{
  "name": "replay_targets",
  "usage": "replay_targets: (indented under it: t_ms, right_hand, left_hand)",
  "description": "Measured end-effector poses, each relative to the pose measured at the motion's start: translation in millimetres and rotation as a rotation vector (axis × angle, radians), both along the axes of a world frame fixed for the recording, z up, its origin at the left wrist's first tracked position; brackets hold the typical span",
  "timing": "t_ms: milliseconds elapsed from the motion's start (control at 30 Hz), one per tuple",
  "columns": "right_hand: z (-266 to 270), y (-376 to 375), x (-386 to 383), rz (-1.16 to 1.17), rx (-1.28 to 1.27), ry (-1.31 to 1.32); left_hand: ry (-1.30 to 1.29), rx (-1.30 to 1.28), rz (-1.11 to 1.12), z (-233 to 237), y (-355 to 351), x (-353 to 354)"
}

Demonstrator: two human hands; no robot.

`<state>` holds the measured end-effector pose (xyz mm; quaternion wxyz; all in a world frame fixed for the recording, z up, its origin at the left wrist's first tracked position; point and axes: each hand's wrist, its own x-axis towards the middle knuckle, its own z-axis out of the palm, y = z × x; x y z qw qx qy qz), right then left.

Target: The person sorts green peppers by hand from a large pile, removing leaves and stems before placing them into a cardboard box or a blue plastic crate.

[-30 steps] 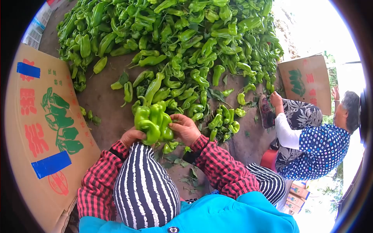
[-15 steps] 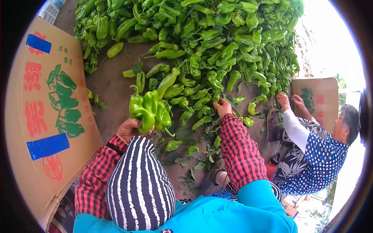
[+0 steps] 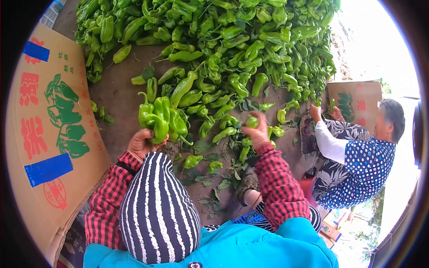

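Observation:
My left hand (image 3: 141, 144) is closed around a bunch of several green peppers (image 3: 161, 117), their stems and tips sticking out in different directions. My right hand (image 3: 258, 132), a little blurred, is raised over the near edge of the pile. Between its fingertips is a single green pepper (image 3: 251, 122), seen end-on. In front of both hands spreads a big heap of green peppers (image 3: 214, 27). A few loose peppers (image 3: 192, 161) lie among leaves on the ground between my arms.
A tall cardboard box (image 3: 96, 129) with pepper pictures and blue tape stands at my left. To the right a co-worker (image 3: 357, 165) in a dotted top sits handling peppers beside another cardboard box (image 3: 373, 96). A blue plastic crate (image 3: 250, 217) is by my leg.
My right hand has come up and back from the pile with a pepper at its fingertips. The left hand keeps its bunch. The co-worker's hands have shifted, and a pepper shows in one.

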<state>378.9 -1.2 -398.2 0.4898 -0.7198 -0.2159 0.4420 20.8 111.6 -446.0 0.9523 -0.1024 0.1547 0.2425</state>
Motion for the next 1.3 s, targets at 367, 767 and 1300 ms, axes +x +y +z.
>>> replay_targets:
  t_ms: [367, 767, 1300]
  right_hand:
    - [-66, -7, 81, -0.102, -0.389, -0.672]
    - [-75, 42, -1, 0.253, -0.673, -0.868]
    - [-79, 13, -134, 0.443, -0.394, -0.578]
  left_hand:
    - [-0.021, -0.032, 0.027, -14, -4, -11]
    - [0.047, -0.018, 0.048, -10, -5, -20]
    - [0.072, -0.009, 0.105, -13, -8, -16]
